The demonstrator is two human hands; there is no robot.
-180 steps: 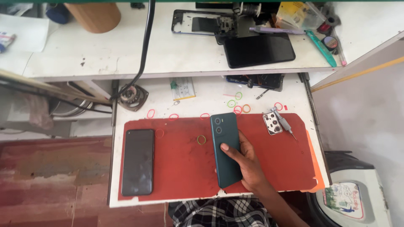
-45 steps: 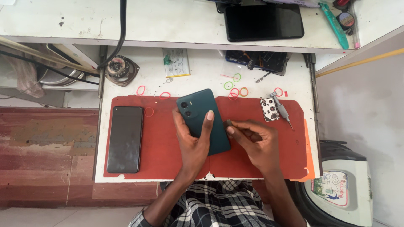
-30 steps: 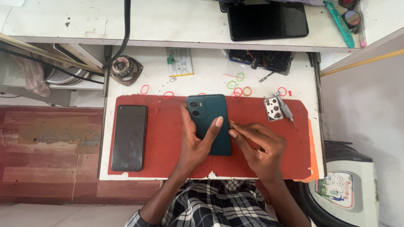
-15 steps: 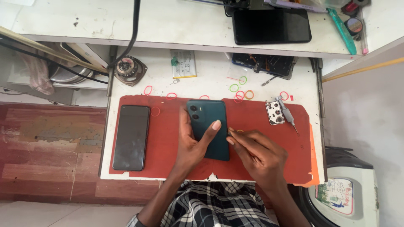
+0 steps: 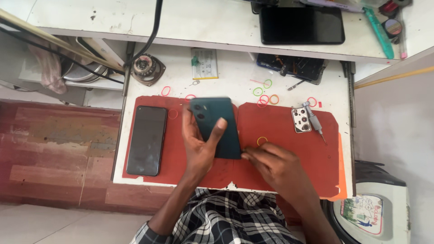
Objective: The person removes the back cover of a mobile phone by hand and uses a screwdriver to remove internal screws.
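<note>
Your right hand (image 5: pixel 278 165) rests on the red mat (image 5: pixel 289 176), fingertips pinched at the lower right corner of the green phone (image 5: pixel 217 129); whether they hold anything you cannot tell. Your left hand (image 5: pixel 201 147) grips that phone from the left, thumb on its back. The phone lies back up near the mat's middle, long axis running away from you and tilted slightly left, camera end far. A black phone (image 5: pixel 147 140) lies well apart to the left. A small camera plate (image 5: pixel 301 120) and screwdriver (image 5: pixel 313 121) sit to the right. Beyond, coloured rubber bands (image 5: pixel 264 97) scatter the white desk (image 5: pixel 235 72).
</note>
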